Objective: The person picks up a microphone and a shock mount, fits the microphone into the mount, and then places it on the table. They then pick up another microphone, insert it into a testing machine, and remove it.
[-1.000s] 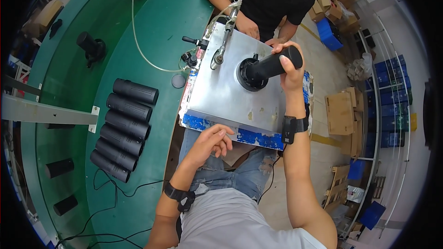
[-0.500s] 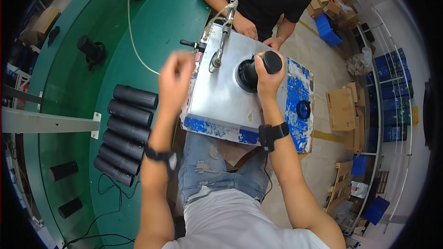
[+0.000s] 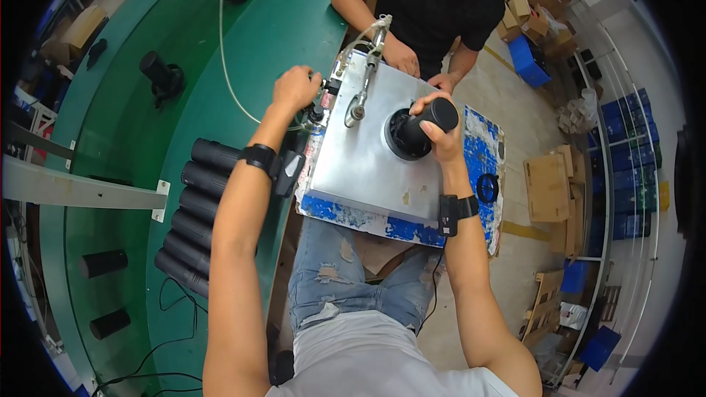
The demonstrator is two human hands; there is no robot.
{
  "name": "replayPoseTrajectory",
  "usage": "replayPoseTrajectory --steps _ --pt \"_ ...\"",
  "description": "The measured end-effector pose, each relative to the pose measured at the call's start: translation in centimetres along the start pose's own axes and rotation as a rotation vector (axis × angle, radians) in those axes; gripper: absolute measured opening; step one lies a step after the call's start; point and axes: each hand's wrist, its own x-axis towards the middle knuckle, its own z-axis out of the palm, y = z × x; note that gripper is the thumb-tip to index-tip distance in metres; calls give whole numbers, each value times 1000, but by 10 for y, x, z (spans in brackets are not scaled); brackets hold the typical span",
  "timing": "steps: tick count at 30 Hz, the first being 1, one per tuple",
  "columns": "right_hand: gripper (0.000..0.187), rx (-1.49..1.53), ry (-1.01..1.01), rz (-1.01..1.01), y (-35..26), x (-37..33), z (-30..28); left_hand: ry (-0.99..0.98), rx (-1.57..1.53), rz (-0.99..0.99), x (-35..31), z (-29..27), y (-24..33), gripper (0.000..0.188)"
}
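Note:
My right hand [image 3: 448,136] is wrapped round a black cylinder [image 3: 440,115] with a flat round top. The cylinder leans to the right, its lower end at a black round ring-shaped seat [image 3: 406,137] on a silver metal box [image 3: 353,176]. At the box's left edge, my left hand [image 3: 296,88] is closed round the black handle of a small lever [image 3: 331,86]; the fingers hide most of the handle. A metal clamp arm [image 3: 365,77] with a round end stands over the box's left side, with thin tubing around it.
Several black perforated cylinders [image 3: 193,224] lie in a row on the green table [image 3: 257,29]. A black ring [image 3: 487,187] lies on the worn blue board [image 3: 478,147] at right. Opposite me, a person in a black shirt [image 3: 419,15] has both hands by the box's far edge.
My left hand has moved from the air beside the box onto the lever handle and closed round it. My right hand still grips the black cylinder. The view has shifted slightly.

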Motion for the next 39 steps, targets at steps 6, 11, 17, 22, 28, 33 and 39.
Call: replayPoseTrajectory --steps 6,11,17,22,28,33,39 --pt "46 40 -11 2 -7 4 4 -18 -92 -103 -2 -16 -1 46" --pt "43 -69 -13 34 -21 2 5 272 -80 -17 -48 -9 2 58" --pt "46 82 -205 -340 -176 27 42 572 -474 446 -193 -135 113 47" --pt "72 -205 -586 -266 -154 -7 125 257 -434 532 -229 -128 148 66" --pt "78 -90 -141 161 -110 -99 93 496 -960 97 -176 -176 52 55" --pt "53 -193 72 395 -95 -195 38 545 -926 -152 -106 -207 -59 55" --pt "37 -250 343 610 -97 -283 0 885 -184 -546 -83 -202 -158 71"
